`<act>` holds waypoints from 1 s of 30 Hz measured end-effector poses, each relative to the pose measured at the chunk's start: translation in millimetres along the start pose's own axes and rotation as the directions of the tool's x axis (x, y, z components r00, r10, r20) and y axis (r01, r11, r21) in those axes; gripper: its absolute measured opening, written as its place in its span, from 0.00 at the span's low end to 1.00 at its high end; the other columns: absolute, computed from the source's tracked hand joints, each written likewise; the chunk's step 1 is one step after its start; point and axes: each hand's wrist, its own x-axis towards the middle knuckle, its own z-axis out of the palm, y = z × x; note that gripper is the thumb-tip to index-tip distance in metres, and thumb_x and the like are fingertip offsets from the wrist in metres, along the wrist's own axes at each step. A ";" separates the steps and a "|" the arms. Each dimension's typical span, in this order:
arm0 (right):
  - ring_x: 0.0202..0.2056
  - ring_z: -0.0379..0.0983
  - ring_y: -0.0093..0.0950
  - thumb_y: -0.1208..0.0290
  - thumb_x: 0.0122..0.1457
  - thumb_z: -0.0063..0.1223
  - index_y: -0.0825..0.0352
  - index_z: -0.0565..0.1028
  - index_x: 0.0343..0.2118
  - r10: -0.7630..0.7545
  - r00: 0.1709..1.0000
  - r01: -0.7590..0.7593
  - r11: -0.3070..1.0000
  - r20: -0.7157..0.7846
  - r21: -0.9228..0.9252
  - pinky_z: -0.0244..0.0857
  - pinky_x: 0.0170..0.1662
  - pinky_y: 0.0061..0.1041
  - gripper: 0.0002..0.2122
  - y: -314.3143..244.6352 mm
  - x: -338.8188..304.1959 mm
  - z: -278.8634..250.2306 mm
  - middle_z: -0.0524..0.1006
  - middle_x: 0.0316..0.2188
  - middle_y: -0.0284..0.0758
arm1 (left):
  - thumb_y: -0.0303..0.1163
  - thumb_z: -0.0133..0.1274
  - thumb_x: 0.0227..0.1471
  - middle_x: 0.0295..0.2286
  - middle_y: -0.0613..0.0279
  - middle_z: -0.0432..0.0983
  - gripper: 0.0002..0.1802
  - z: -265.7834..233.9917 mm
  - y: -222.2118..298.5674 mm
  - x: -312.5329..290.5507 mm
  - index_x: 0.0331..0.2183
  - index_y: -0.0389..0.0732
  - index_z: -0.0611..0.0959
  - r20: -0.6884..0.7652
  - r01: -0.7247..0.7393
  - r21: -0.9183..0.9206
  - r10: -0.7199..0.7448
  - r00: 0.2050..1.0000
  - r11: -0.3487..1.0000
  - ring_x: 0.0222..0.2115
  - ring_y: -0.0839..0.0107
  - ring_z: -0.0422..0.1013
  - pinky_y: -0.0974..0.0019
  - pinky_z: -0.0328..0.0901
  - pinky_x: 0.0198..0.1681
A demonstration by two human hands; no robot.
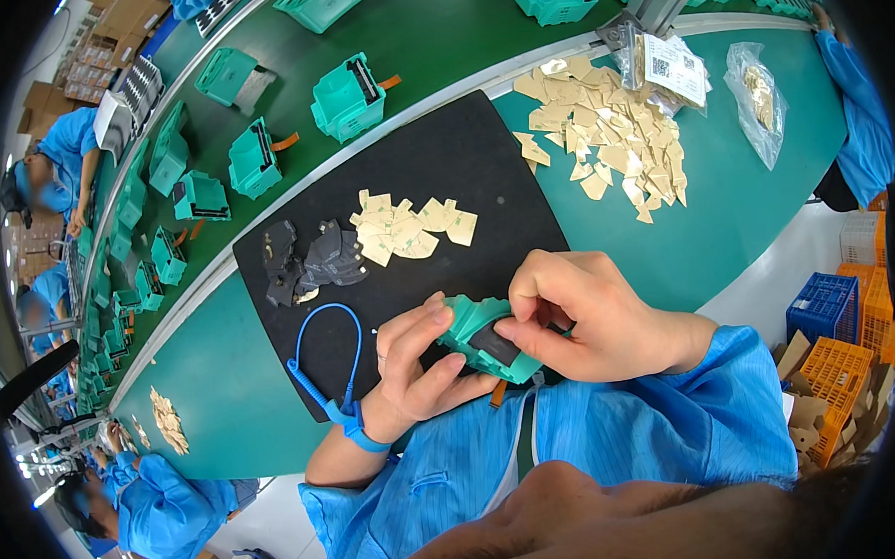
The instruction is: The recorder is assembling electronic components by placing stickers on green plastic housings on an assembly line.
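Note:
My left hand [411, 361] is closed around a teal green plastic housing [461, 322], held tilted in front of my chest. A dark panel or sheet [494, 344] lies in its opening, and an orange ribbon cable [498, 395] sticks out below. Thumb and forefinger of my right hand [604, 323] are pinched together at the edge of the dark piece; what sits between them is hidden. Beyond the hands, a black mat [442, 160] bears dark cut pieces [335, 254] and cream backing-paper pieces [395, 230]. A blue wrist strap [359, 429] with a cord circles my left wrist.
A green conveyor [417, 41] with several teal housings [348, 99] runs along the far side. A heap of cream paper pieces [615, 122], packets [668, 68] and a clear bag [756, 101] lie right. Co-workers sit left; crates [823, 306] stand right.

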 end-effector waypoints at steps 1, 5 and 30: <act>0.17 0.68 0.31 0.78 0.50 0.53 0.66 0.64 0.25 0.001 1.000 -0.001 1.000 0.001 0.001 0.58 0.19 0.28 0.07 0.5 0.3 0.6 0.68 0.16 0.35 | 0.43 0.65 0.37 0.46 0.48 0.61 0.44 -0.2 0.1 0.2 0.53 0.48 0.59 0.000 0.001 0.000 -0.001 1.000 1.000 0.41 0.54 0.66 0.60 0.71 0.39; 0.17 0.66 0.29 0.76 0.45 0.54 0.64 0.65 0.25 -0.208 0.973 0.168 0.936 -0.100 -0.308 0.59 0.18 0.25 0.08 9.1 3.5 14.0 0.65 0.15 0.32 | 0.40 0.66 0.36 0.45 0.48 0.61 0.45 1.7 -1.8 1.3 0.53 0.49 0.59 0.010 -0.003 -0.005 0.003 1.000 1.000 0.40 0.55 0.66 0.60 0.71 0.39; 0.42 0.70 0.42 0.63 0.41 0.62 0.68 0.69 0.44 -0.073 0.940 -0.228 0.594 -0.334 -0.772 0.65 0.43 0.37 0.26 81.9 202.4 -67.2 0.71 0.39 0.44 | 0.28 0.65 0.31 0.49 0.45 0.59 0.34 -20.8 -22.0 1.6 0.45 0.41 0.73 -0.158 0.214 0.111 -0.196 0.968 0.970 0.52 0.47 0.57 0.48 0.56 0.52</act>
